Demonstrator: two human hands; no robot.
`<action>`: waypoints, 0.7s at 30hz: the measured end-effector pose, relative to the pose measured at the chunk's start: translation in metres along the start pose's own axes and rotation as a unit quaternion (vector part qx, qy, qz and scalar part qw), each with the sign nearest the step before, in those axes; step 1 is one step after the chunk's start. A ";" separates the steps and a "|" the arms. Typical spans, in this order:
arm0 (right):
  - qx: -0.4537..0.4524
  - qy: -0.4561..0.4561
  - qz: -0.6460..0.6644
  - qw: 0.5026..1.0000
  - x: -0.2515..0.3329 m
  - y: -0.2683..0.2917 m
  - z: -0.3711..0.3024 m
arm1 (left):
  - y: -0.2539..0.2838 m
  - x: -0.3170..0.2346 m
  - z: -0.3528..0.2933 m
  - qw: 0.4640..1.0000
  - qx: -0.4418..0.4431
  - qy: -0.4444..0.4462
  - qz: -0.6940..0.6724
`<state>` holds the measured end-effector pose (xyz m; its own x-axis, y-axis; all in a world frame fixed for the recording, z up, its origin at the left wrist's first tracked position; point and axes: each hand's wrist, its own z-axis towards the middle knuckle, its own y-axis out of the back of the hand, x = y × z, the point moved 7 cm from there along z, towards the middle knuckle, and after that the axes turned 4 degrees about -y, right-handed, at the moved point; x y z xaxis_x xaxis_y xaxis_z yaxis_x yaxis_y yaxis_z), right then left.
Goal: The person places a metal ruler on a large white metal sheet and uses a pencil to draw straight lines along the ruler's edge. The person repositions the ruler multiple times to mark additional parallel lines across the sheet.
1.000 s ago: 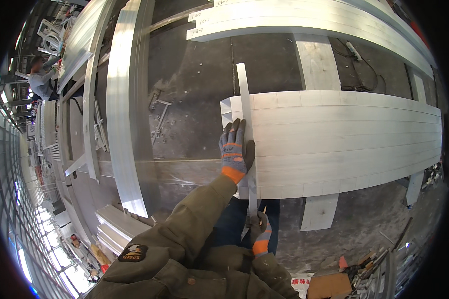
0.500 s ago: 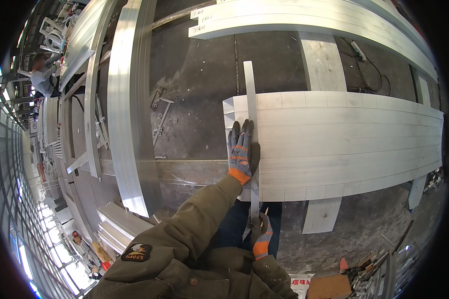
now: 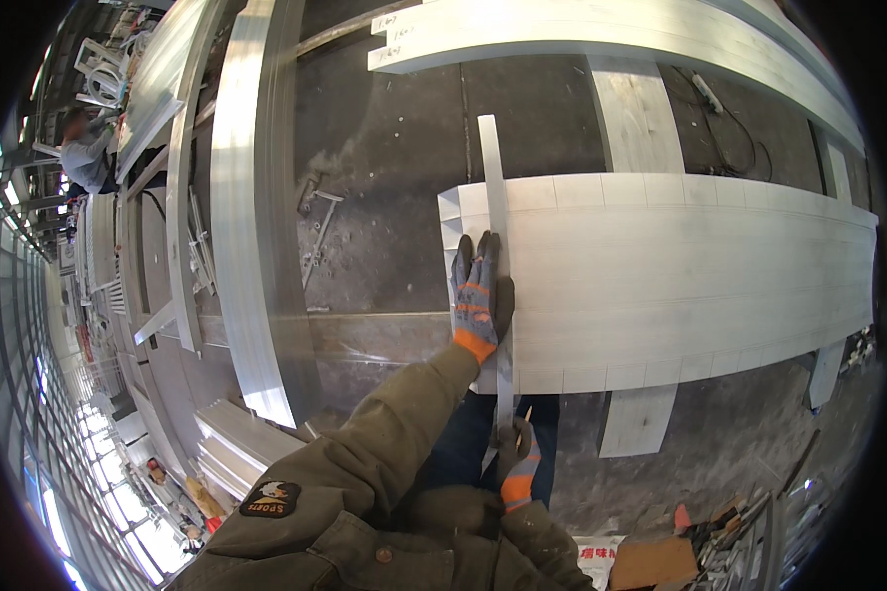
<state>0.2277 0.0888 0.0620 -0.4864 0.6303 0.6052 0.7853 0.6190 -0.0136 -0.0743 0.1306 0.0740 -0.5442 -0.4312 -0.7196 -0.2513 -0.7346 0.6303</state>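
Observation:
A narrow flat metal bar (image 3: 495,182) lies crosswise over a row of pale metal profiles (image 3: 680,281) set side by side, near their left end. My left hand (image 3: 477,295), in a grey and orange glove with dark fingertips, rests flat on that end. Its fingers are stretched out along the bar's left side, and the thumb lies over the bar. At the bar's near end, just off the profiles, my right hand (image 3: 515,458) is closed around it. A thin, light-coloured stick like a pencil (image 3: 528,414) pokes up from the right hand. Thin cross lines mark the profiles' far and near edges.
Long profiles (image 3: 562,37) lie across the far side. A shiny metal stack (image 3: 241,197) runs lengthwise at left. Boards (image 3: 641,424) support the marked row. A cable (image 3: 724,138) and small scraps (image 3: 322,231) lie about. Another person (image 3: 87,153) works at far left.
The view has shifted slightly, so the profiles sit a little higher in the picture. Both hands and the bar keep about the same places.

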 end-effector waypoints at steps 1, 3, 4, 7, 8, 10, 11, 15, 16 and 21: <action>-0.003 -0.010 -0.015 1.000 -0.001 0.003 0.000 | -0.001 0.000 0.001 0.999 -0.001 -0.006 0.041; -0.003 -0.016 -0.008 1.000 -0.004 0.006 -0.001 | -0.002 -0.004 0.001 0.998 0.001 -0.021 0.054; 0.003 -0.006 0.017 1.000 -0.004 0.004 0.002 | -0.001 -0.005 0.004 0.998 0.002 -0.030 0.059; 0.005 0.008 0.028 1.000 -0.004 0.005 0.001 | -0.002 -0.006 0.005 0.996 0.072 0.003 0.044; 0.009 0.007 0.031 0.999 -0.004 0.004 0.000 | 0.001 -0.009 0.005 0.997 0.066 0.004 0.037; 0.011 -0.002 0.031 0.999 -0.001 0.005 -0.002 | 0.004 -0.014 0.008 0.998 0.050 0.005 0.026; 0.012 0.008 0.027 1.000 0.003 0.004 -0.002 | 0.003 -0.015 0.010 0.996 0.073 -0.002 0.042; 0.009 0.014 0.029 0.999 0.012 0.005 -0.003 | 0.006 -0.023 0.011 0.997 0.059 -0.008 0.056; 0.004 0.012 0.022 1.000 0.012 0.005 -0.003 | 0.007 -0.024 0.011 0.998 0.052 -0.011 0.046; 0.012 0.009 0.023 1.000 0.008 0.006 -0.001 | 0.004 -0.020 0.012 0.997 0.066 0.017 0.023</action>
<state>0.2291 0.0974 0.0677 -0.4436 0.6496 0.6174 0.7966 0.6015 -0.0606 -0.0741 0.1429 0.0945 -0.5306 -0.4817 -0.6974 -0.3315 -0.6393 0.6938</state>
